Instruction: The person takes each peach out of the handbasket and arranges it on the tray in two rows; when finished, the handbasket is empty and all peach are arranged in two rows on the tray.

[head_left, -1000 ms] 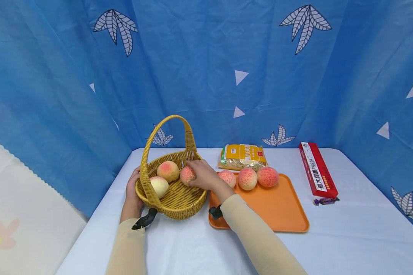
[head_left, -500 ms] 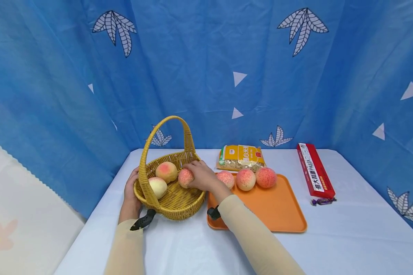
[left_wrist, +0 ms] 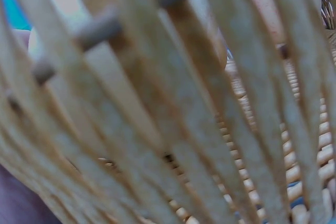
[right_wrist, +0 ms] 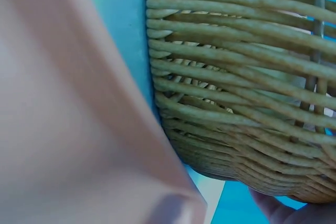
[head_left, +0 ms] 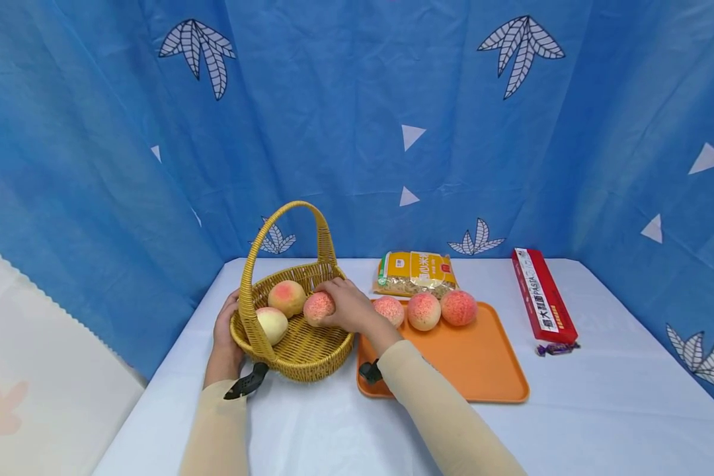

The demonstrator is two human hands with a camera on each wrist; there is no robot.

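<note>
In the head view a yellow wicker basket (head_left: 309,367) with a tall arched handle stands on the left of the table. My right hand (head_left: 351,307) reaches over its right rim and holds a speckled pink peach (head_left: 318,309) inside. Left of that peach lie a yellow-red peach (head_left: 287,298) and a paler peach (head_left: 272,324). My left hand (head_left: 225,330) holds the basket's left side from outside, its fingertips partly hidden. Basket slats (left_wrist: 157,77) fill the left wrist view. The basket's wall (right_wrist: 236,77) takes up the right of the right wrist view.
An orange tray (head_left: 482,363) carries a light pink peach (head_left: 389,309), a middle peach (head_left: 424,311) and a redder peach (head_left: 459,308). Behind it lies a yellow food packet (head_left: 416,272). On the right are a red pasta box (head_left: 544,297) and a purple-wrapped candy (head_left: 557,348).
The peach in my right hand has shifted slightly left, closer to the yellow-red peach. My left hand stays at the basket. The whole head view has drifted a little.
</note>
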